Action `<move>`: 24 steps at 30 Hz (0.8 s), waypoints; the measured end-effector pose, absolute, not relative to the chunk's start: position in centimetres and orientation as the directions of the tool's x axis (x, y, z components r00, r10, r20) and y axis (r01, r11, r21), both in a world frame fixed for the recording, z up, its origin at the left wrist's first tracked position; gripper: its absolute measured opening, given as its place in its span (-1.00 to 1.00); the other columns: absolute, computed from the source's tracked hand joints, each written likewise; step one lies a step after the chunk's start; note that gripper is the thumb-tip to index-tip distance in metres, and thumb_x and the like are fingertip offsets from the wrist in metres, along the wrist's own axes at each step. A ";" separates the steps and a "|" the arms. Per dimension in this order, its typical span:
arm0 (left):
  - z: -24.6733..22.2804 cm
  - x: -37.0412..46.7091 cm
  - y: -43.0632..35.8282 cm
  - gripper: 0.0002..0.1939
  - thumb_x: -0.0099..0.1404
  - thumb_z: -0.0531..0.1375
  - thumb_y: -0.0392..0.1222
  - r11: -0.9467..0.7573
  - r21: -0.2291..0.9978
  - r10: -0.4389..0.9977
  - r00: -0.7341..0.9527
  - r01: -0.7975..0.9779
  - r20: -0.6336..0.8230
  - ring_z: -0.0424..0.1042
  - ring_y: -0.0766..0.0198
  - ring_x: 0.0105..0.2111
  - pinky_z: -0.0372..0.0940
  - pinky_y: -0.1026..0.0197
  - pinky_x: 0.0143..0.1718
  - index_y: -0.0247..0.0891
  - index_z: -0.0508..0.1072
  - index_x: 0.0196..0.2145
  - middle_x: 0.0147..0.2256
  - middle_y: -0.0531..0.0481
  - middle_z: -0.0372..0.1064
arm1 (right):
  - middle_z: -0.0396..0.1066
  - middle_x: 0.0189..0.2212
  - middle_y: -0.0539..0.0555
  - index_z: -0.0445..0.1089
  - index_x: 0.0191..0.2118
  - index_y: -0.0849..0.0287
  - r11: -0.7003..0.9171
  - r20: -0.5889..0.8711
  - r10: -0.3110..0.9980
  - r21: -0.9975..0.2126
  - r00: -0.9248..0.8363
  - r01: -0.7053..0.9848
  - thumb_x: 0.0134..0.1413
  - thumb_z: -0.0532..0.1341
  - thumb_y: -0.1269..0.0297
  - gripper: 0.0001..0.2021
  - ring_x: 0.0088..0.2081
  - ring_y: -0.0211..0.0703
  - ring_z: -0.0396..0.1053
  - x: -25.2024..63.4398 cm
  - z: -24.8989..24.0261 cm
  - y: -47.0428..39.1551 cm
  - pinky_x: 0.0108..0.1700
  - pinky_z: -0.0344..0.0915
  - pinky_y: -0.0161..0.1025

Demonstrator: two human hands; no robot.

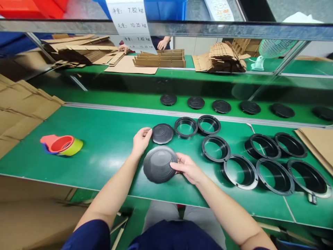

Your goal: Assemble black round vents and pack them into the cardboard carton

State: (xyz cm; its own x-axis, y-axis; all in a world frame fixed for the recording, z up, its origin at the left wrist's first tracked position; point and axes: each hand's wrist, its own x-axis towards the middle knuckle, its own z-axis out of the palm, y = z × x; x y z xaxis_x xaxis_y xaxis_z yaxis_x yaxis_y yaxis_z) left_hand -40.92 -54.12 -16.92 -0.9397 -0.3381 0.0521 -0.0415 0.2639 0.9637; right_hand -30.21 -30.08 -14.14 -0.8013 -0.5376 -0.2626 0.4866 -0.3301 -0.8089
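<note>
Disc in hand (158, 164), black, round and slightly blurred, pinched at its right edge by the right hand (186, 168), with thumb on the upper face and fingers below the rim. Placed directly left of this grip, over the green worktop (109, 149); raised or resting: cannot tell. Beyond the grip and to its left, the left hand (142, 139), with thumb and fingertips drawn together at the left edge of a second disc (162, 133), likewise black and marked near its middle; pinching or merely touching: cannot tell.

To the right of the right-hand grip, eight open black rings (275, 163) on the worktop: two side by side just past the second disc, the others stretching farther right and nearer the body. Farther beyond both hands, past a pale metal strip (117, 109), a row of six black discs (196, 102) on a green belt (117, 95). Well left of both hands, red, yellow and blue cup-shaped pieces (61, 144), set close together. Farthest from the grip, across the belt, slotted cardboard strips (159, 62), a co-worker's hand (163, 44) behind them, and, off to the right, a pale green fan (277, 48).
</note>
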 end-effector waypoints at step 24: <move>-11.9 -64.3 -49.2 -0.82 0.42 0.27 -0.19 0.063 0.967 -0.461 -0.867 -0.246 -0.191 0.42 0.36 -0.40 0.41 0.28 -0.39 -0.36 0.45 -0.12 -0.28 0.00 0.42 | 0.57 -0.24 0.19 0.55 -0.13 0.25 -0.680 -0.276 -0.509 -0.451 -0.815 0.577 -0.05 0.52 0.06 -0.56 -0.31 -0.05 0.56 -30.2 -13.3 -29.9 -0.29 0.56 -0.15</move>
